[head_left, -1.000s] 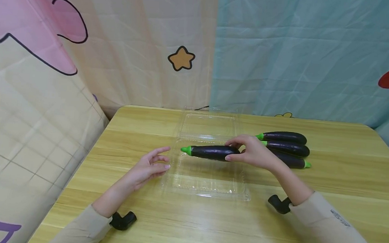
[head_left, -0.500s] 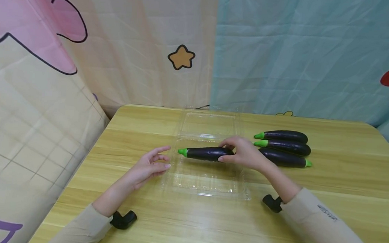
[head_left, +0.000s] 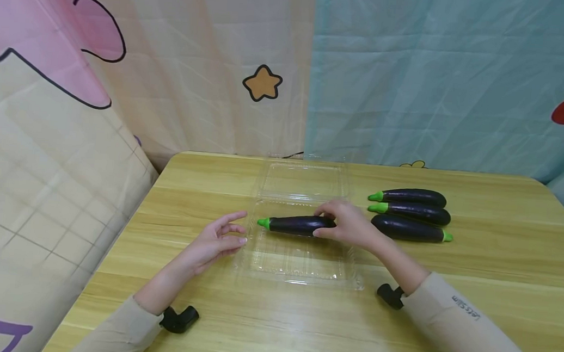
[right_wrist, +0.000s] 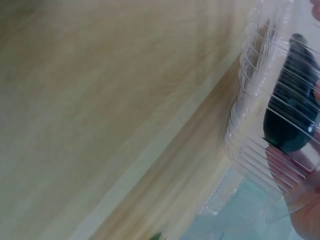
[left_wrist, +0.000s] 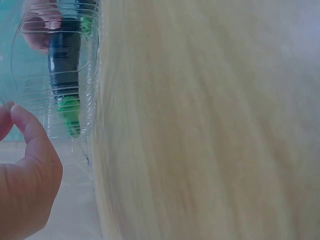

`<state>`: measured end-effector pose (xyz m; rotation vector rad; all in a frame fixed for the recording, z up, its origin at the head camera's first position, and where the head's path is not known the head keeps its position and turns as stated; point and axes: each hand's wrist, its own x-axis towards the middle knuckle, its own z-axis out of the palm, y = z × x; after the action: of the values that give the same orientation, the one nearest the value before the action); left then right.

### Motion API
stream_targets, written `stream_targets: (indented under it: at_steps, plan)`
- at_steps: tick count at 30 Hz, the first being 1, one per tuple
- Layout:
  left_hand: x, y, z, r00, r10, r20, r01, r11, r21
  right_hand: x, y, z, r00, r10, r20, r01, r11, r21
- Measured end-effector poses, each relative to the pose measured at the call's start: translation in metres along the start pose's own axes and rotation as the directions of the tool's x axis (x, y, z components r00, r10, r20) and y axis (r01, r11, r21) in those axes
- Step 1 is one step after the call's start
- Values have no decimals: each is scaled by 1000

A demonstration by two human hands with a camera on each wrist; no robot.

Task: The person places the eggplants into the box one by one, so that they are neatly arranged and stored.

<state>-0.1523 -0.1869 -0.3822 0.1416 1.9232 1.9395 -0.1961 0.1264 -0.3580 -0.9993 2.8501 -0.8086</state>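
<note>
Inside the box (head_left: 299,281) is one eggplant (head_left: 290,224), blunt end pinched between the right hand's (head_left: 349,224) thumb and fingers. Left of the box, the left hand (head_left: 212,246) spreads its fingers, contact unclear. Best lowered level, stem (head_left: 263,223) clear.

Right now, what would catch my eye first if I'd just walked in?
Probably the dark, green-tipped eggplant, which the right hand holds in the clear plastic box on the table. Three more eggplants lie side by side to its right. Behind, an orange star stands out on the curtain.
</note>
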Motion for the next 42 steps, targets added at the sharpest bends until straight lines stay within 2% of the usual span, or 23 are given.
stream_targets:
  at_steps: [8,23,33,42]
  plan:
    - [-1,0,1,1000,1,-6,-1,1000,1,0,0,6,1000,20,-7,-21,997,-71]
    - [-1,1,2,1000,5,-3,-5,1000,1,-2,0,11,1000,-5,-27,1,990,-139]
    - [0,0,2,1000,8,-4,-8,1000,-10,-3,-1,10,1000,17,-22,-20,992,-122]
    - [0,0,2,1000,6,-10,-6,1000,-16,-5,0,6,999,15,-40,-16,1000,-17]
